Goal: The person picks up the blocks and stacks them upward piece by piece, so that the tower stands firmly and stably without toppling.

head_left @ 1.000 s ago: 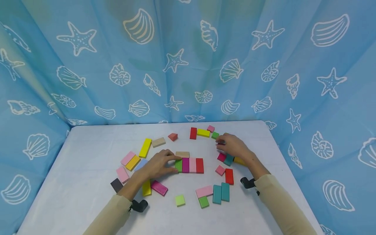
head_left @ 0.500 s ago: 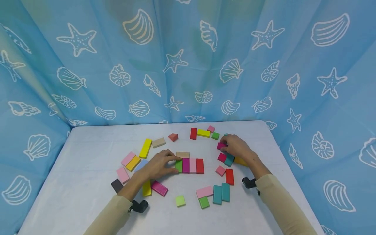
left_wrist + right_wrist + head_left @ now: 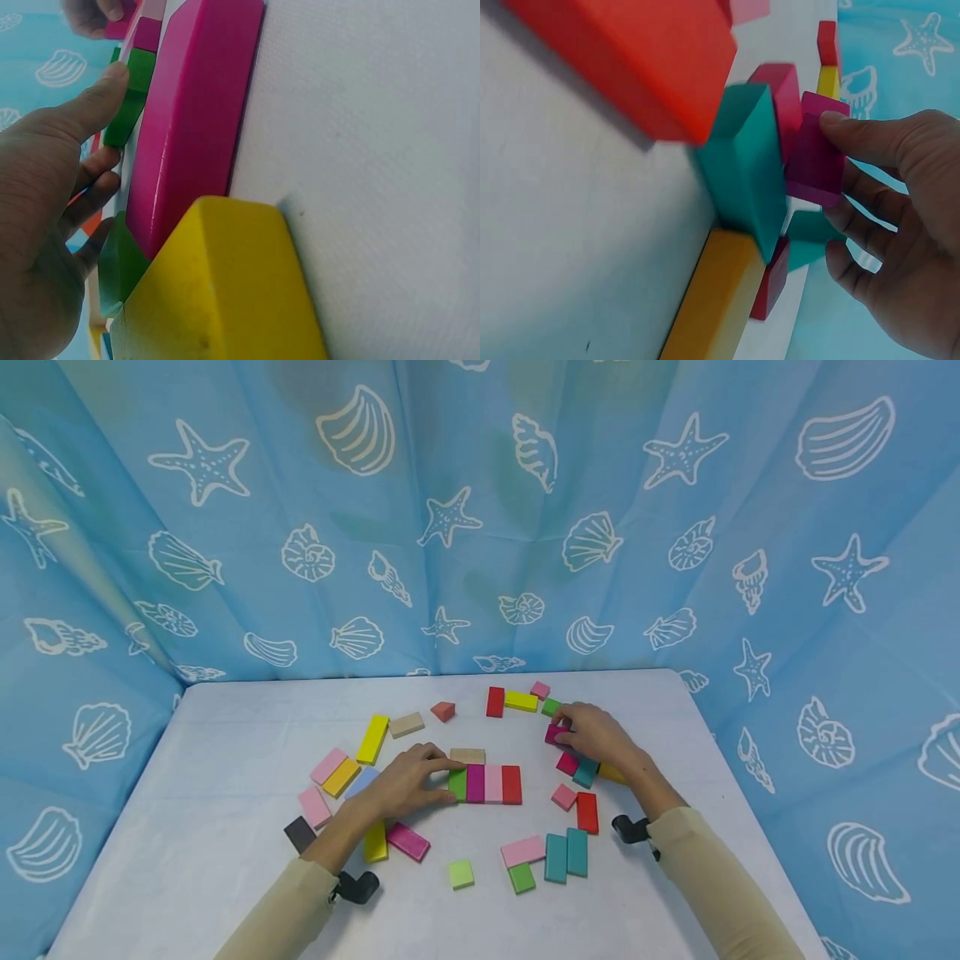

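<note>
In the head view, a green block (image 3: 457,784) ends a row at its left, beside a purple block (image 3: 476,783), a pink block (image 3: 492,783) and a red block (image 3: 512,784). My left hand (image 3: 408,777) pinches the green block, index finger at its far end and thumb at the near one. Off to the right, my right hand (image 3: 596,732) holds a magenta block (image 3: 815,154) between thumb and fingers. The right wrist view shows it tilted, beyond a teal block (image 3: 744,165) and another magenta block (image 3: 778,101).
A wooden block (image 3: 467,756) lies behind the row. Loose coloured blocks flank it, including a yellow block (image 3: 372,740), a dark block (image 3: 300,835), a light green block (image 3: 461,873) and teal blocks (image 3: 556,858). The white table (image 3: 225,760) meets a blue shell-print curtain (image 3: 480,560).
My right hand first shifts slightly right, then back left, and the magenta block in its fingers comes into clearer view. My left hand and the row stay in place.
</note>
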`<state>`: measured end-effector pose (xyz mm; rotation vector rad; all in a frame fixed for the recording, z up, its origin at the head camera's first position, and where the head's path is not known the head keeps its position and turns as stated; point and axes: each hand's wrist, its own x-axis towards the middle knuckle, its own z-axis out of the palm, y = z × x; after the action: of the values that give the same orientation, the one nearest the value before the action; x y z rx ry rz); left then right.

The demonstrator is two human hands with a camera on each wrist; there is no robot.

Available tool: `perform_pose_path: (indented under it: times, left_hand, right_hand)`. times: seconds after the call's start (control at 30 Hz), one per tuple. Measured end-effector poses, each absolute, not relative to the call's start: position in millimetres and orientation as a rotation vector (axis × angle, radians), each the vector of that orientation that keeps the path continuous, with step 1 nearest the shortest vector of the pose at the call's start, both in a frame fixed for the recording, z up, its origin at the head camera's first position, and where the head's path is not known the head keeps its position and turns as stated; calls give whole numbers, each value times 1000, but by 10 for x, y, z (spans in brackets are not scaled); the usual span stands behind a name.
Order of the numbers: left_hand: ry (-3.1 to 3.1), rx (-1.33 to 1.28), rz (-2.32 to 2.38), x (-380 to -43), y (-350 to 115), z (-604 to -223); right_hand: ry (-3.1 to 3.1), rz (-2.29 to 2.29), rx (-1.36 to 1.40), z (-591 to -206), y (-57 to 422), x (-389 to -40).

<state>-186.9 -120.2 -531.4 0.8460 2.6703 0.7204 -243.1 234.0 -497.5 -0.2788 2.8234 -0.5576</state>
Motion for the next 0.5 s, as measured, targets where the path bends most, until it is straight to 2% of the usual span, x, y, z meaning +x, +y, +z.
perform_pose_path:
  times: [0.23,0.5]
  left_hand:
    - [2669,842,716,-1872,-1206,-5313]
    - [2676,826,702,-1873,-1194,-5314]
  right_hand:
    - [2720,-782,-336,-4971,2096,-2446]
    - [2591,-943,-521,-4950,1779,-2401]
